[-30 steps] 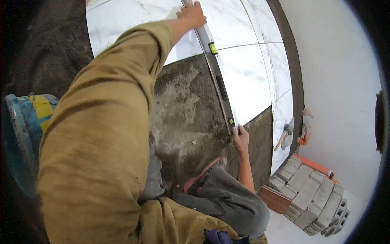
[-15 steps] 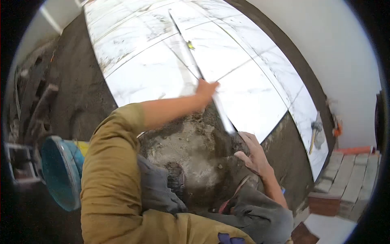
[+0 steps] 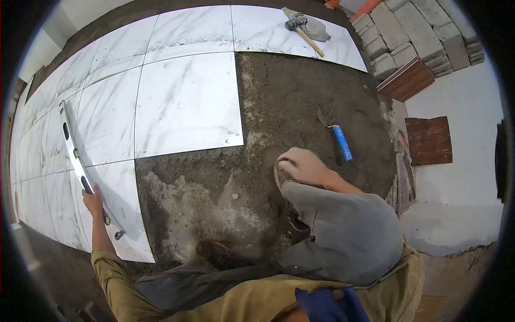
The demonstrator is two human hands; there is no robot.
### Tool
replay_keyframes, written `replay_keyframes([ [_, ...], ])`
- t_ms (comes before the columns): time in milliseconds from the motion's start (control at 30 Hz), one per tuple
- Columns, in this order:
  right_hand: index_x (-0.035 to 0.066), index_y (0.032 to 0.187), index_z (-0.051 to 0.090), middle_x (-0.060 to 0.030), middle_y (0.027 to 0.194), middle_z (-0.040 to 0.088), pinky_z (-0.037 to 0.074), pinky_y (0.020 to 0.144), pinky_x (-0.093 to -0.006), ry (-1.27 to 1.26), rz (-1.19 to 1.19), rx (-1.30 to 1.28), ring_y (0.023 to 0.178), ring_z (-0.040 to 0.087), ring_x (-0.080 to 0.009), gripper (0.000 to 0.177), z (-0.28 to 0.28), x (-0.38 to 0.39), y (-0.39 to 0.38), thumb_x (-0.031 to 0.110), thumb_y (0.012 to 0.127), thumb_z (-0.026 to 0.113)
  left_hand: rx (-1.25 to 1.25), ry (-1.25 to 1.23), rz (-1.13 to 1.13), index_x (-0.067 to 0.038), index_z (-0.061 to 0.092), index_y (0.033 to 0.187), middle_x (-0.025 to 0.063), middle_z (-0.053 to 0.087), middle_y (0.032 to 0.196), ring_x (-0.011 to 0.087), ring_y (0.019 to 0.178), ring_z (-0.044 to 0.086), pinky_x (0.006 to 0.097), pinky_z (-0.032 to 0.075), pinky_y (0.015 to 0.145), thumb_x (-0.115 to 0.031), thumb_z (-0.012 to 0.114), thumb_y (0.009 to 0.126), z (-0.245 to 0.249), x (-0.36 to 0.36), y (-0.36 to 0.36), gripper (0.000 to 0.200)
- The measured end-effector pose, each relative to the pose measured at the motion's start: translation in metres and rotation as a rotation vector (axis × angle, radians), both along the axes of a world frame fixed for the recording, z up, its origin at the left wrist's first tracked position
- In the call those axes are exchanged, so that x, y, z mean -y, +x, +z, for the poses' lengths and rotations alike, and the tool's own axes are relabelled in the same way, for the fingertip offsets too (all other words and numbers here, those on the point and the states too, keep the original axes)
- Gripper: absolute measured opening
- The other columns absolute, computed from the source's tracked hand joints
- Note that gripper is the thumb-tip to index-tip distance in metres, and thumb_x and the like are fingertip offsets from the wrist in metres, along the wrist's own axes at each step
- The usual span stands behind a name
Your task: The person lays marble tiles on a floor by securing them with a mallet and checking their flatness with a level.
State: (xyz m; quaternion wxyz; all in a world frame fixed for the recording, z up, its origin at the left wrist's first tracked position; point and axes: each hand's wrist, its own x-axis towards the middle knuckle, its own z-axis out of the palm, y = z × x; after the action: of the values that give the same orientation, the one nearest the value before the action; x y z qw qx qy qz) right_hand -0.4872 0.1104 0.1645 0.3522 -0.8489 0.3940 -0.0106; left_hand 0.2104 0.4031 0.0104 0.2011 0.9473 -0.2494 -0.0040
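My left hand (image 3: 94, 201) is closed around the silver spirit level (image 3: 73, 144), which lies at a slant over the white marble-patterned tiles (image 3: 188, 110). Beside my bent right knee is my right hand (image 3: 304, 165), its fingers curled. A thin brownish curved edge shows at these fingers; what they hold, if anything, I cannot make out. Beyond that hand a trowel with a blue handle (image 3: 342, 143) rests on the dark mortar bed (image 3: 300, 96).
A mallet with a wooden handle (image 3: 309, 42) lies on the far tiles against a grey cloth-like bundle (image 3: 316, 29). Stacked grey blocks (image 3: 410, 32) stand at the upper right, with reddish-brown boards (image 3: 429, 140) below them. My shoe (image 3: 220, 253) is on the rough floor.
My view has swung to the right, bringing the trowel into sight. My left hand still grips the level; my right hand has left the level's near end and is now at my knee.
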Motion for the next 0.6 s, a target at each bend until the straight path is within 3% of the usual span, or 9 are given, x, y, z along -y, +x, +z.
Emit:
replay_keyframes([
  [100,0.001,0.1,0.066,-0.0191,0.102,0.065,0.047,0.087,-0.0459,-0.487,-0.273,-0.096,0.101,0.059,-0.0355,0.033,-0.006,0.039,-0.06,0.03,0.089,0.055,0.023,0.017,0.012,0.011,0.049,0.123,0.0301,0.064,0.099,0.0439,0.092,0.064,0.0471,0.05,0.081,-0.044,0.067,0.085,-0.007,0.014,0.007,0.069],
  [167,0.001,0.097,0.065,-0.0217,0.102,0.064,0.047,0.088,-0.0491,-0.663,-0.563,-0.499,0.102,0.058,-0.0382,0.033,-0.031,0.075,-0.12,0.031,0.09,0.056,0.023,0.06,0.044,0.011,0.051,0.12,0.0305,0.064,0.098,0.0443,0.093,0.064,0.0481,0.05,0.082,-0.045,0.067,0.084,-0.017,0.017,0.019,0.068],
  [267,-0.001,0.092,0.065,-0.0171,0.086,0.065,0.049,0.075,-0.0452,-0.421,-0.601,-0.677,0.081,0.061,-0.0317,0.036,-0.066,0.117,-0.187,0.034,0.091,0.058,0.081,0.346,0.279,-0.006,0.056,0.126,0.0252,0.054,0.123,0.0442,0.113,0.055,0.0565,0.047,0.091,-0.051,0.062,0.085,-0.016,0.028,0.03,0.061],
  [333,-0.002,0.092,0.064,-0.007,0.075,0.059,0.049,0.062,-0.0393,0.252,-0.771,-0.354,0.068,0.058,-0.0203,0.041,-0.055,0.121,-0.187,0.039,0.089,0.061,0.012,0.436,0.36,-0.013,0.057,0.128,0.0213,0.052,0.128,0.0415,0.121,0.051,0.0597,0.043,0.095,-0.053,0.061,0.085,-0.018,0.036,0.04,0.059],
  [433,-0.002,0.092,0.065,-0.0019,0.075,0.055,0.046,0.055,-0.0341,0.413,-0.779,-0.179,0.064,0.055,-0.0143,0.04,-0.063,0.122,-0.198,0.038,0.088,0.063,0.148,0.416,0.334,-0.015,0.056,0.13,0.0213,0.059,0.121,0.0416,0.114,0.057,0.0584,0.048,0.09,-0.055,0.061,0.084,-0.015,0.051,0.046,0.061],
  [500,-0.002,0.091,0.064,-0.0045,0.078,0.059,0.043,0.053,-0.0345,0.271,-0.805,-0.169,0.063,0.055,-0.0151,0.037,-0.028,0.116,-0.183,0.034,0.087,0.063,0.448,0.264,0.192,-0.012,0.053,0.133,0.018,0.068,0.105,0.0409,0.099,0.065,0.0549,0.052,0.083,-0.057,0.062,0.084,-0.025,0.047,0.056,0.067],
  [533,-0.003,0.091,0.064,-0.0065,0.077,0.058,0.042,0.052,-0.035,0.219,-0.836,-0.162,0.061,0.054,-0.0153,0.038,-0.021,0.117,-0.191,0.034,0.086,0.063,0.24,0.142,0.124,-0.01,0.052,0.135,0.0162,0.068,0.108,0.04,0.101,0.065,0.0528,0.051,0.083,-0.057,0.062,0.084,-0.036,0.045,0.087,0.07],
  [567,-0.003,0.086,0.061,-0.0138,0.079,0.06,0.045,0.058,-0.0396,-0.215,-0.402,-0.431,0.065,0.057,-0.0205,0.035,-0.021,0.13,-0.226,0.032,0.084,0.065,0.461,0.064,0.02,-0.006,0.055,0.132,0.0206,0.066,0.108,0.0387,0.099,0.062,0.0486,0.051,0.083,-0.044,0.065,0.086,-0.022,0.057,0.063,0.06],
  [600,-0.003,0.094,0.057,-0.023,0.093,0.057,0.045,0.078,-0.0441,-0.168,-0.357,-0.546,0.092,0.058,-0.0374,0.036,0.006,0.125,-0.229,0.029,0.081,0.065,0.467,0.087,0.01,-0.007,0.054,0.133,0.0204,0.063,0.114,0.0377,0.107,0.058,0.0483,0.049,0.088,-0.042,0.064,0.087,-0.016,0.064,0.057,0.058],
])
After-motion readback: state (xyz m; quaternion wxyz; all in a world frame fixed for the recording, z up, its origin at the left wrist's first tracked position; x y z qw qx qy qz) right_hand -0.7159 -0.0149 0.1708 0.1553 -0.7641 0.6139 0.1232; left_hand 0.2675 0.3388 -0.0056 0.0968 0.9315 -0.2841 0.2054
